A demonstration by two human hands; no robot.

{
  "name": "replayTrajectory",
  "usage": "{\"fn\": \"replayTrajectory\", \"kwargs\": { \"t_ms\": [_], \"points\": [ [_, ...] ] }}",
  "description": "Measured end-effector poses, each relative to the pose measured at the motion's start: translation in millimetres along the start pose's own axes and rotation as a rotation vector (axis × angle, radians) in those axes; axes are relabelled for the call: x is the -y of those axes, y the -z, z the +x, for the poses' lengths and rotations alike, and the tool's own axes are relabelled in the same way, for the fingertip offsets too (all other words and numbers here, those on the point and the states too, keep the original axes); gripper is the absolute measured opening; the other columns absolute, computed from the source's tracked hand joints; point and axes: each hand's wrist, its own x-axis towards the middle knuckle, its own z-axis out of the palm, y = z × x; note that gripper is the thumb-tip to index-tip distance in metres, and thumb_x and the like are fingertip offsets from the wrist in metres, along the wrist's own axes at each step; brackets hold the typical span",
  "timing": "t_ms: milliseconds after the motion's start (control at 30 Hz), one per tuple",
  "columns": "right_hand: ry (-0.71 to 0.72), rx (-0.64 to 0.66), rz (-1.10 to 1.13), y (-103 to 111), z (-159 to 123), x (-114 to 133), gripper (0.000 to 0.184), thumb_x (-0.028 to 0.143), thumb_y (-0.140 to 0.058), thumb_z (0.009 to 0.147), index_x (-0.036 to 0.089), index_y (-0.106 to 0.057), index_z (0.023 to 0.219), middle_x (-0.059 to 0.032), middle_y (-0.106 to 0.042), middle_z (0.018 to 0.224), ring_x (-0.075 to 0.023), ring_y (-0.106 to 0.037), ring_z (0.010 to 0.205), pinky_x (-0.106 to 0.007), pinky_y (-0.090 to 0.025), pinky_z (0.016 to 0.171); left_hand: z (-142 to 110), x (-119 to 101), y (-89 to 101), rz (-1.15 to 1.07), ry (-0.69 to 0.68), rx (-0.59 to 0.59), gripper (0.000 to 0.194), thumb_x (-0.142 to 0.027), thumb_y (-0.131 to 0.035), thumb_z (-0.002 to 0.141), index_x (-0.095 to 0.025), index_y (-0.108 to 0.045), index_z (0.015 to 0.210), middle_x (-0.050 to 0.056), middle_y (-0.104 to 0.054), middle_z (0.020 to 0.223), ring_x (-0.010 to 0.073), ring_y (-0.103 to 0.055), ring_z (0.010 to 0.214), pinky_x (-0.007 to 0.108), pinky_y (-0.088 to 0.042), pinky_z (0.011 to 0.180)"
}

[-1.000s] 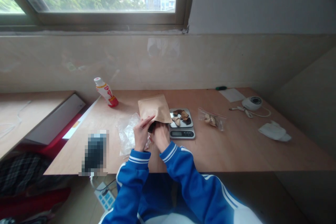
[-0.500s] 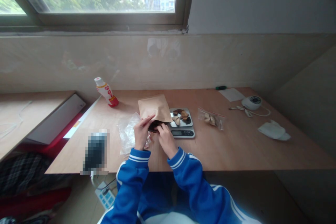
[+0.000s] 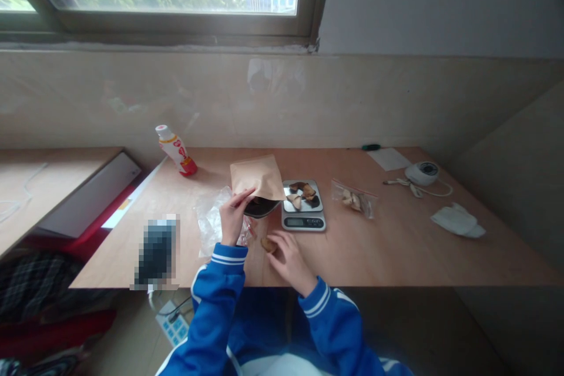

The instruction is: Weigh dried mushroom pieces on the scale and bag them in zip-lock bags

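Head view. My left hand (image 3: 233, 218) pinches the kraft paper pouch (image 3: 258, 177) low on its near edge, above the middle of the worktop (image 3: 396, 252), with a dark curved piece (image 3: 261, 208) showing at the pouch mouth; I cannot tell whether that piece sits inside or is only held against it. My right hand (image 3: 289, 261) lies apart and open, its fingers (image 3: 275, 239) just beside a tan dried slice (image 3: 268, 245) on the bare wood near the front edge. The slice looks light, stiff and brittle: I would judge it best lifted by a thin edge, between fingertip and thumb, with gentle pressure. The pouch looks light and soft but crisp, so it is best held at the rim. Behind, the digital kitchen scale (image 3: 303, 215) carries more slices (image 3: 302, 192) on its steel plate (image 3: 287, 205), and a crumpled clear plastic bag (image 3: 212, 222) lies left of my left hand. Compared with the earlier frame, my hands have parted: the right has left the pouch mouth and dropped toward the front edge, and the slice now shows on the wood.
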Motion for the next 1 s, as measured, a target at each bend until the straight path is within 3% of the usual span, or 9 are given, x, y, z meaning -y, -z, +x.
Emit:
{"fn": "replayTrajectory", "kwargs": {
  "t_ms": [133,200,300,400,500,600,733,833,1000],
  "points": [
    [0.011,0.093,-0.015,-2.2,2.1,5.4,0.030,0.007,-0.056,0.080,0.021,-0.062,0.106,-0.0068,-0.065,0.100,-0.0227,-0.059,0.098,-0.041,-0.051,0.087,4.3,0.8,3.4,0.005,-0.007,0.017,0.028,-0.034,-0.062,0.081,-0.023,-0.072,0.104,0.004,-0.073,0.107,0.0226,-0.065,0.104,0.036,-0.047,0.095],
    [0.009,0.013,-0.004,13.3,14.2,3.1,0.027,0.012,-0.058,0.082,0.021,-0.061,0.107,-0.0062,-0.066,0.101,-0.0219,-0.059,0.097,-0.039,-0.051,0.087,7.5,0.1,6.6,0.006,0.002,0.023,0.028,-0.034,-0.062,0.081,-0.022,-0.072,0.104,0.004,-0.073,0.106,0.0229,-0.065,0.103,0.036,-0.048,0.094],
    [-0.028,-0.208,-0.089,50.5,43.5,-10.8,0.023,0.022,-0.059,0.084,0.020,-0.061,0.107,-0.0079,-0.066,0.103,-0.0233,-0.059,0.098,-0.040,-0.048,0.089,11.8,-1.7,10.5,-0.004,0.015,0.016,0.027,-0.033,-0.063,0.079,-0.021,-0.073,0.101,0.005,-0.073,0.104,0.0230,-0.066,0.101,0.035,-0.049,0.091],
    [-0.046,-0.290,-0.255,84.5,77.5,-32.0,0.022,0.026,-0.058,0.084,0.019,-0.062,0.105,-0.0100,-0.066,0.103,-0.0254,-0.057,0.097,-0.041,-0.046,0.087,13.6,-2.7,11.8,0.007,0.010,0.014,0.026,-0.032,-0.063,0.079,-0.021,-0.073,0.100,0.005,-0.074,0.103,0.0231,-0.066,0.101,0.035,-0.049,0.092],
    [-0.040,-0.169,-0.375,99.9,104.4,-49.5,0.020,0.025,-0.060,0.083,0.018,-0.064,0.101,-0.0100,-0.068,0.100,-0.0270,-0.055,0.096,-0.041,-0.044,0.084,13.0,-1.4,11.4,0.018,0.000,0.030,0.026,-0.032,-0.062,0.079,-0.021,-0.073,0.100,0.005,-0.074,0.103,0.0230,-0.066,0.102,0.035,-0.048,0.093],
    [-0.033,-0.010,-0.424,98.1,119.4,-59.7,0.015,0.027,-0.060,0.084,0.019,-0.068,0.094,-0.0088,-0.070,0.098,-0.0272,-0.056,0.097,-0.042,-0.041,0.085,12.0,0.7,11.1,0.006,0.008,0.039,0.026,-0.032,-0.062,0.079,-0.021,-0.073,0.101,0.005,-0.073,0.104,0.0234,-0.065,0.104,0.036,-0.048,0.093],
    [-0.018,0.049,-0.408,89.5,123.5,-67.8,0.019,0.029,-0.054,0.088,0.021,-0.071,0.091,-0.0084,-0.069,0.108,-0.0271,-0.054,0.107,-0.045,-0.037,0.092,11.2,-0.1,11.6,-0.006,0.017,0.039,0.026,-0.031,-0.062,0.079,-0.021,-0.073,0.100,0.006,-0.073,0.104,0.0236,-0.065,0.103,0.036,-0.049,0.092],
    [-0.015,-0.060,-0.326,89.7,115.9,-74.0,0.027,0.031,-0.046,0.092,0.020,-0.069,0.102,-0.0107,-0.063,0.119,-0.0261,-0.052,0.114,-0.046,-0.038,0.095,10.2,-2.5,11.6,-0.011,0.022,0.037,0.026,-0.031,-0.063,0.079,-0.020,-0.073,0.099,0.006,-0.073,0.104,0.0236,-0.066,0.103,0.036,-0.049,0.092],
    [-0.028,-0.265,-0.260,99.9,84.1,-86.7,0.034,0.032,-0.037,0.094,0.017,-0.066,0.105,-0.0137,-0.062,0.114,-0.0252,-0.054,0.112,-0.046,-0.041,0.098,12.2,6.6,8.0,0.003,0.002,0.058,0.026,-0.032,-0.062,0.079,-0.021,-0.073,0.100,0.007,-0.073,0.106,0.0237,-0.064,0.107,0.039,-0.046,0.097]
  ]
}}
